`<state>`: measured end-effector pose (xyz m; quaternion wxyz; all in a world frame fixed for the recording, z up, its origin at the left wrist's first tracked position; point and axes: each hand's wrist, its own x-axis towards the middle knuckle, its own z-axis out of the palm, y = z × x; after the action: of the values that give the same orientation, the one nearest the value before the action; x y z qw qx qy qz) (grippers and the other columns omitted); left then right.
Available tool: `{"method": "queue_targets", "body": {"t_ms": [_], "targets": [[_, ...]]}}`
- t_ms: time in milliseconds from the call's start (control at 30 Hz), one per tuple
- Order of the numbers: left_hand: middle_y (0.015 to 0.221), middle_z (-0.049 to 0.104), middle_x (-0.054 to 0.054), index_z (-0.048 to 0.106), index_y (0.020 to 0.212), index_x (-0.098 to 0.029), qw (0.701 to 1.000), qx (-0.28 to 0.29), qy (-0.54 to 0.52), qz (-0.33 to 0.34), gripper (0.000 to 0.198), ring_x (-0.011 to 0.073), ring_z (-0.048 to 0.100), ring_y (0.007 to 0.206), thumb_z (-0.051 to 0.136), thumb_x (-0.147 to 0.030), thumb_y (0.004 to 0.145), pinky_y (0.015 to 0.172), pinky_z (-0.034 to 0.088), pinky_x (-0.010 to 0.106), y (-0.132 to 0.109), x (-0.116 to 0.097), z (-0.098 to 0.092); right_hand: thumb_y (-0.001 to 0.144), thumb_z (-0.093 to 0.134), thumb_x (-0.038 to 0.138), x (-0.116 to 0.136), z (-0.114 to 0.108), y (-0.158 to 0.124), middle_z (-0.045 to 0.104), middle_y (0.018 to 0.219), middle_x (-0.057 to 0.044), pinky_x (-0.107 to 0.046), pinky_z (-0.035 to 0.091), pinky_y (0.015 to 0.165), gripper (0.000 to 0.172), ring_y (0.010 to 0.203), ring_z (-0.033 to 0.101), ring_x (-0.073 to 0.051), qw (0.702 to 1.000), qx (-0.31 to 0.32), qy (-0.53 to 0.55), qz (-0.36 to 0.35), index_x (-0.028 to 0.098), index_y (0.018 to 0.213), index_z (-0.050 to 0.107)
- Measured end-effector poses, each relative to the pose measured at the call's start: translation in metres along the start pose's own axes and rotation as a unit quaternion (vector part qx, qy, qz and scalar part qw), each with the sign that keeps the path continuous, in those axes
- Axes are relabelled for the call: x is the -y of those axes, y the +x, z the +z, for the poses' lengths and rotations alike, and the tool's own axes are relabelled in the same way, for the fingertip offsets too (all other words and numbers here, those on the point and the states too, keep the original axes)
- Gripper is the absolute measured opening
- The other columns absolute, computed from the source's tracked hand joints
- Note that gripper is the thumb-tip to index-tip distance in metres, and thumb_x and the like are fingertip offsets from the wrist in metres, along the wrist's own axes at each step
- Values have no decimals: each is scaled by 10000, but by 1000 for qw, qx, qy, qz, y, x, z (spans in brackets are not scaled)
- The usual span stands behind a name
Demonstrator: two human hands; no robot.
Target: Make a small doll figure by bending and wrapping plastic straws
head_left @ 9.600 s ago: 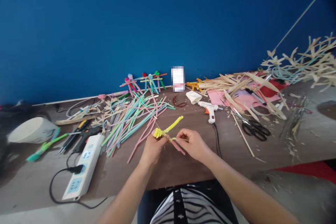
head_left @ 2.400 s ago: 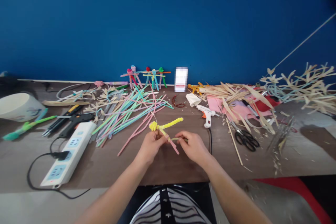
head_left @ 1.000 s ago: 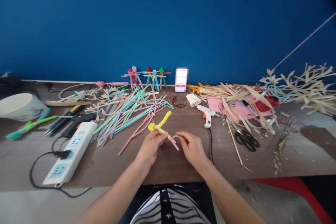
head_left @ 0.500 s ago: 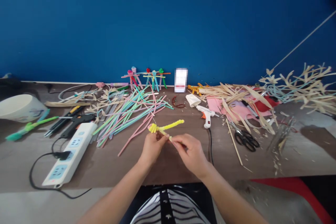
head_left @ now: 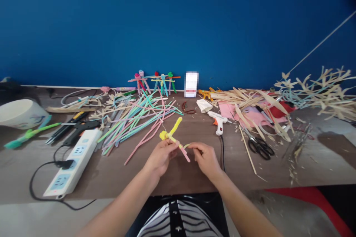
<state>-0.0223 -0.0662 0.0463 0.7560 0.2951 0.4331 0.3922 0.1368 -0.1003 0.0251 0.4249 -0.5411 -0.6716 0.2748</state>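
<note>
My left hand (head_left: 163,154) is closed around a yellow and pink pipe-cleaner figure (head_left: 174,127), held above the table. A thick yellow arm points up and away, and a curled yellow clump sits at its left end. Two pink ends stick out below, toward my right hand (head_left: 205,157). That hand pinches the thin free end of a yellow pipe cleaner (head_left: 187,145), which is partly wound round the pink stems. Beyond my hands lies a heap of pastel pipe cleaners (head_left: 133,118).
Several pipe-cleaner figures (head_left: 163,81) lean against the blue wall beside a blurred bright screen (head_left: 191,84). A white glue gun (head_left: 219,123) and black scissors (head_left: 260,148) lie to the right. At left are a power strip (head_left: 73,163), a black glue gun (head_left: 80,131) and a white bowl (head_left: 20,113).
The figure has turned in my left hand, so its yellow arm points more upward and its pink ends now show. My right hand has moved slightly right, away from my left.
</note>
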Motion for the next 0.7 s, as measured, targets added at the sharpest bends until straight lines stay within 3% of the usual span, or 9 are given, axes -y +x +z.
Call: {"method": "queue_targets", "body": {"t_ms": [200, 333, 433, 567, 700], "targets": [[559, 607, 3, 528, 636, -137, 994, -2, 84, 67, 192, 135, 586, 552, 658, -275, 611, 620, 442, 261, 2, -2, 2, 764, 393, 58, 1, -8, 19, 641, 864, -39, -290, 447, 773, 280, 833, 580, -151, 998, -26, -37, -53, 192, 840, 626], [563, 629, 24, 539, 648, -127, 977, -68, 141, 142, 177, 165, 605, 567, 621, -284, 648, 648, 448, 286, 3, -1, -1, 747, 480, 115, 7, -10, 16, 583, 1015, -79, -358, 384, 864, 232, 977, 500, -200, 992, -75, -85, -55, 188, 922, 614], [588, 638, 42, 551, 672, -119, 969, -104, 152, 163, 169, 172, 608, 605, 600, -281, 668, 674, 444, 290, 4, 2, -2, 771, 475, 160, 15, -9, 8, 573, 952, -77, -340, 393, 827, 184, 933, 504, -194, 993, -102, -40, -44, 189, 885, 615], [608, 628, 34, 570, 666, -116, 962, -105, 165, 192, 151, 158, 596, 623, 591, -265, 679, 682, 437, 271, 3, 6, 2, 789, 478, 268, 19, -2, 5, 585, 719, -34, -266, 409, 626, 175, 680, 527, -150, 993, 2, 89, 83, 175, 744, 621], [641, 625, 21, 586, 683, -122, 967, -61, 150, 199, 140, 145, 589, 631, 579, -261, 695, 666, 444, 252, 1, 9, 7, 774, 489, 367, 12, 8, 10, 563, 637, -16, -211, 339, 487, 263, 551, 467, -101, 929, 96, 265, 241, 148, 728, 628]]}}
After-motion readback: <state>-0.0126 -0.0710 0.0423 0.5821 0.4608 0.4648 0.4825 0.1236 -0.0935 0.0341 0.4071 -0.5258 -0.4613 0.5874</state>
